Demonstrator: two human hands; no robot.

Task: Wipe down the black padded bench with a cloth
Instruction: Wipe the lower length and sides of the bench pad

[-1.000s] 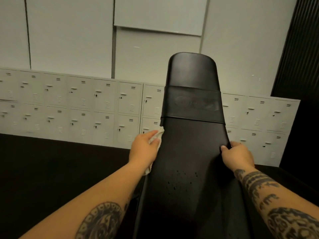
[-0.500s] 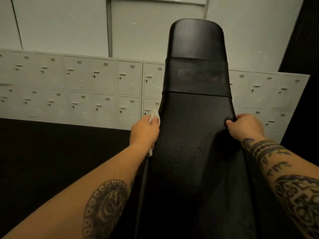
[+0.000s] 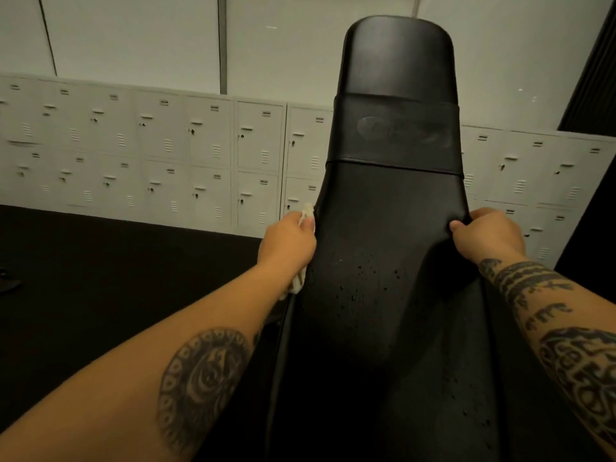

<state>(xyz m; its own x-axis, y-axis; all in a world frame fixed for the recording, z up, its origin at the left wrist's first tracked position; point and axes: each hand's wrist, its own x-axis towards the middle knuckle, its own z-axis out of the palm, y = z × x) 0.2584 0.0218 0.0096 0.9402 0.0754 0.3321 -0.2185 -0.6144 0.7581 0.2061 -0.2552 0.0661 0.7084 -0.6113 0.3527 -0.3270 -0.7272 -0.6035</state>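
The black padded bench (image 3: 393, 201) rises away from me, its back pad tilted up and ending in a rounded top. Small water droplets speckle its middle. My left hand (image 3: 288, 241) grips the pad's left edge with a white cloth (image 3: 306, 213) bunched between palm and pad; a bit of cloth also hangs below the hand. My right hand (image 3: 488, 233) clamps the pad's right edge, thumb on top. Most of the cloth is hidden by my left hand.
A low row of grey lockers (image 3: 166, 151) runs along the pale wall behind the bench. Black floor (image 3: 100, 278) spreads to the left. A dark ribbed panel (image 3: 596, 71) stands at the far right.
Both hands keep their hold on the pad's edges. The view has shifted, so the bench top sits higher in frame than a second ago. Less cloth shows above my left hand.
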